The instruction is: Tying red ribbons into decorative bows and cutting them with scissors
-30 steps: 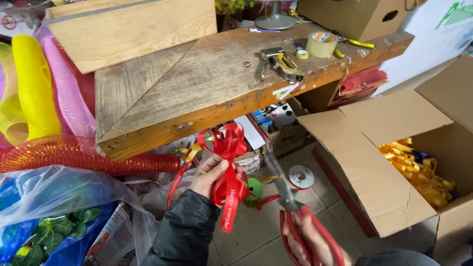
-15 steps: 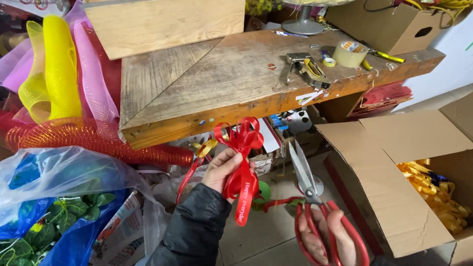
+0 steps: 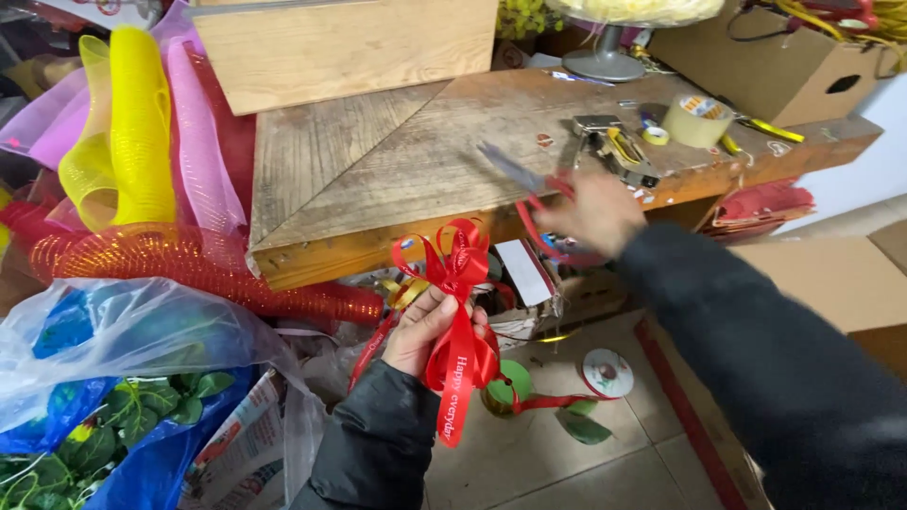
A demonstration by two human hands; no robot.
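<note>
Scissors (image 3: 529, 184) now tabletop-high; one bow (image 3: 453, 274)

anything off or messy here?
Mostly floor clutter: a ribbon spool, loose green leaves and red ribbon trail on the tiles under the wooden workbench. The left hand holds a red ribbon bow; the right hand holds red-handled scissors, blurred.
</note>
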